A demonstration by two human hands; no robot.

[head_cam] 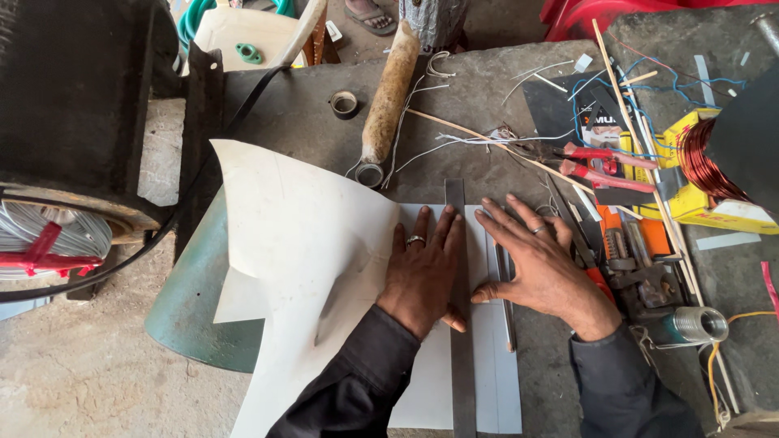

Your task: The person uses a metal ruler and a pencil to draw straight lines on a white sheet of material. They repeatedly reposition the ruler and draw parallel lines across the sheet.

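Stone workbench [487, 105] fills most of the view, cluttered along the far and right edges. Big white sheet [316, 268] lies across its near edge — left part curls up and hangs past the bench over a green drum [187, 308], right part lies flat under both hands. Black motor housing [73, 89] sits far left with a wire coil [49, 235] below it. Long metal ruler [458, 324] runs straight toward the viewer across the flat part of the sheet, between the two hands. Left hand [422, 272] is flat, fingers spread and extended, palm pressing the sheet, fingertips touching the ruler's left edge; ring on one finger. Right hand [540, 259] is also open and flat, fingers splayed, pressing the sheet's right strip just beside the ruler — gripping nothing. A thin pencil-like rod [508, 312] lies on the sheet under the right palm. Wooden handle [389, 89] lies behind the sheet. Copper coil [706, 162] and red pliers [604, 170] sit to the right, small tape roll [344, 103] far back.
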